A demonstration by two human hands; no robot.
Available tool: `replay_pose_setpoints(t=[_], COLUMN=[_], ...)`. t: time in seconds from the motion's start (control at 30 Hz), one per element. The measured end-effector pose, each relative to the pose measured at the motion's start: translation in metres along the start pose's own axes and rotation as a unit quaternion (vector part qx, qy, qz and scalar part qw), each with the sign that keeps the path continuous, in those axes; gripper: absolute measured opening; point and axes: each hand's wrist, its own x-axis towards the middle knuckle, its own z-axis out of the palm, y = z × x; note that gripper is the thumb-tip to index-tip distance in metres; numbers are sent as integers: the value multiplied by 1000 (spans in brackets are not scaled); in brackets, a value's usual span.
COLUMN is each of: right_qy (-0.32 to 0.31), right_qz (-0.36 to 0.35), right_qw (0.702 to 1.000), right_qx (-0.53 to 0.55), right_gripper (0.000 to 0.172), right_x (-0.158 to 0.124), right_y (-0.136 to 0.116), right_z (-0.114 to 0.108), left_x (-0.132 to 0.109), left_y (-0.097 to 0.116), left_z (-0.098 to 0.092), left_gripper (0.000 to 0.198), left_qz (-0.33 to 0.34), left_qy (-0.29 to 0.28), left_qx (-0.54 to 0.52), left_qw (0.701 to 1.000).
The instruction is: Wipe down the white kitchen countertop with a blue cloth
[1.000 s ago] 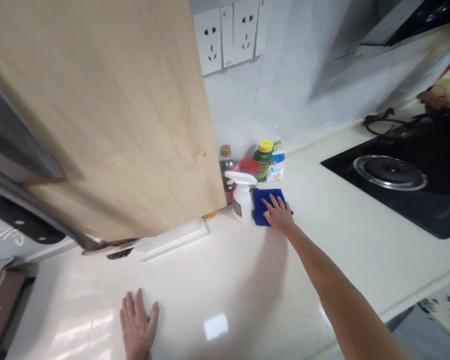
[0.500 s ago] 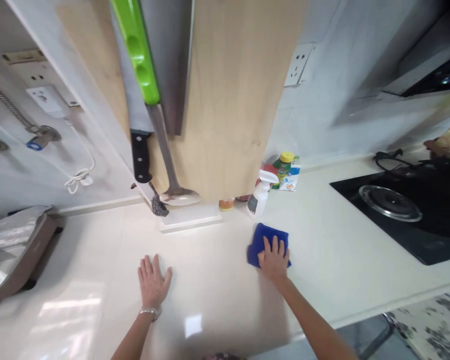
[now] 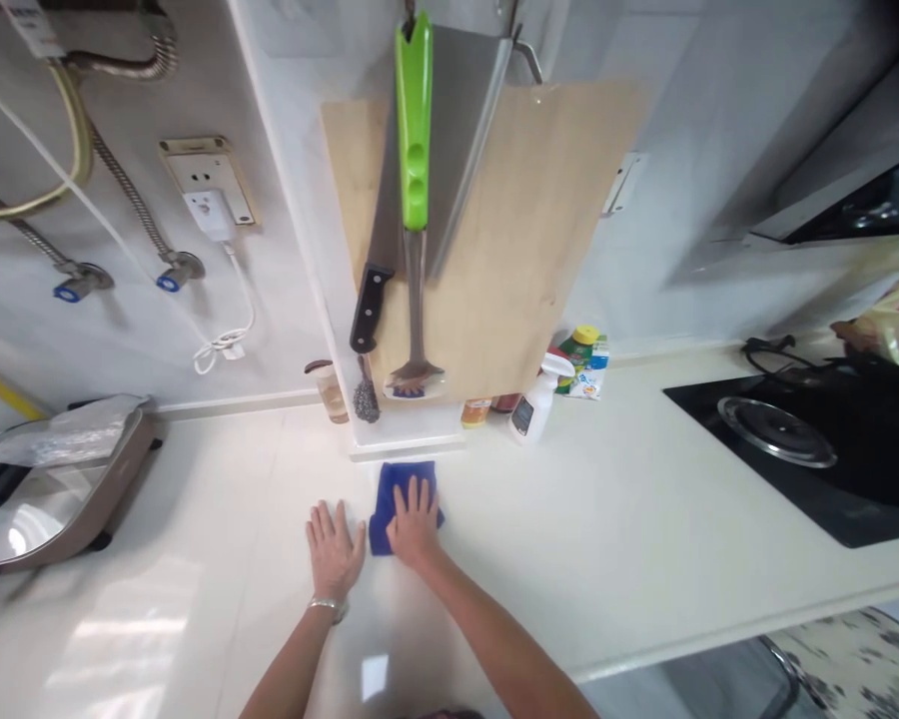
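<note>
My right hand (image 3: 414, 521) presses flat on a folded blue microfibre cloth (image 3: 403, 477), which lies on the cream countertop (image 3: 569, 529) just below a white board edge. My left hand (image 3: 335, 550) rests palm down on the counter beside the cloth, its fingers spread and nothing in it. A metal bracelet circles that wrist. The two hands lie close together, and the right hand hides the cloth's middle.
A white spray bottle (image 3: 533, 411) and several condiment bottles stand at the wall behind my hands. Above them hangs a wooden cutting board (image 3: 546, 220) with a black-handled knife (image 3: 371, 308) and a green-handled turner (image 3: 415, 130). A black hob (image 3: 794, 449) lies right, an electric cooker (image 3: 60, 489) left.
The cloth and my right hand have slid left across the counter, closing on my left hand. The view has swung back, bringing the hanging utensils and wall fittings into sight.
</note>
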Motion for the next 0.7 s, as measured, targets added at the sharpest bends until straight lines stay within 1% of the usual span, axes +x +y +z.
replay_pose_setpoints(t=[0.07,0.1,0.17,0.23,0.33,0.37,0.43,0.5,0.53,0.6,0.7], right_qy=[-17,-20,-22,-20,-17,-12,8,37,51,72,68], right_qz=[-50,-73,-118,-163,-219,-225,-216,-191,-175,-143,-121], right_qw=[999,997,993,986,975,974,975,978,980,984,986], right_qx=[9,12,12,0,-29,-39,-58,-73,-78,-84,-91], right_gripper=[69,69,68,70,79,80,79,79,80,83,85], right_x=[-19,-30,-56,-83,-120,-128,-139,-143,-142,-138,-122], right_y=[-9,-8,4,29,82,100,131,147,149,140,107], right_z=[4,5,6,3,-7,-11,-17,-19,-17,-11,0], left_x=[0,0,1,4,10,11,12,11,10,7,3], left_y=[-5,-8,-17,-30,-59,-69,-90,-107,-113,-119,-118], left_z=[1,2,0,-6,-24,-31,-44,-52,-54,-55,-52], left_gripper=[61,58,53,50,51,51,53,55,56,59,63], left_qz=[1,1,0,11,31,28,1,-41,-61,-89,-92], left_qy=[-3,-6,-17,-38,-65,-63,-41,-12,-2,9,16], left_qx=[-19,-29,-49,-68,-75,-65,-33,0,13,30,44], left_qw=[1000,1000,999,997,995,995,999,999,998,996,995])
